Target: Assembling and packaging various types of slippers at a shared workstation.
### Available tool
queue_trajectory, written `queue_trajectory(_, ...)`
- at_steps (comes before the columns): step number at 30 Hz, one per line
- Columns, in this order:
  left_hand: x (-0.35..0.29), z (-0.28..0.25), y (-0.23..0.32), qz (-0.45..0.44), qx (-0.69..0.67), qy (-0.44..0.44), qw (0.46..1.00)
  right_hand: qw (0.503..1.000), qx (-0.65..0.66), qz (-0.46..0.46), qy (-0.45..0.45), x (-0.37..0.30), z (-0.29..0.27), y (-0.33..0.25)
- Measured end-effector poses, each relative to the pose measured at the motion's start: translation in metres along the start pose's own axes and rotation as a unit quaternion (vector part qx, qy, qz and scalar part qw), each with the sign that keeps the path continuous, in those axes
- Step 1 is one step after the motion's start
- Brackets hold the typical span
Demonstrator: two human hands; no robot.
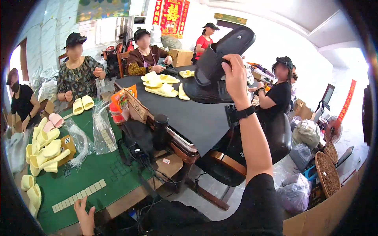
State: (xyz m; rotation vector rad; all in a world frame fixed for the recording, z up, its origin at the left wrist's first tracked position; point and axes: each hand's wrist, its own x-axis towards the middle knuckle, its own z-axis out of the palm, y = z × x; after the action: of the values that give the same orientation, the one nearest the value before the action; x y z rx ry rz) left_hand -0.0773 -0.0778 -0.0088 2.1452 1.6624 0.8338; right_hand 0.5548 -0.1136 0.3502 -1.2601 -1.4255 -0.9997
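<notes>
The person's right hand (236,76) is gripping black sandals (214,65) up in the air, one sole tilting steeply, another lying flatter below it. The left hand (84,216) is spreading its fingers just beside a row of pale tiles (78,196) on the green mat (102,169). Farther along, I'm seeing yellow slippers (47,135) sitting in a loose heap, pink slippers (57,119) lying just beside them. More yellow slippers are resting on the dark table (197,122). Behind it, a person in brown (147,59) is bringing both hands together, and a person in a patterned top (80,76) is raising one hand. To the right, a standing fan (334,129) is rising near plump plastic bags (295,192).
</notes>
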Motion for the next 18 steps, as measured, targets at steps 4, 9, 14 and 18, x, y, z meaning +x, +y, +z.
queue_trajectory(4,-0.008,-0.006,-0.006,0.105,0.036,0.073,0.991,0.985,0.156,0.072,0.025,0.011,-0.009,-0.064)
queue_trajectory(9,-0.042,-0.049,0.049,0.037,-0.286,0.027,0.957,0.932,0.346,0.068,-0.087,-0.012,0.019,-0.159)
queue_trajectory(14,-0.057,-0.071,0.080,-0.081,-0.503,-0.023,0.860,0.878,0.419,-0.035,-0.230,-0.086,0.093,-0.247)
queue_trajectory(18,-0.058,-0.048,0.046,-0.001,-0.582,-0.049,0.812,0.819,0.504,-0.011,-0.274,-0.163,0.172,-0.312)
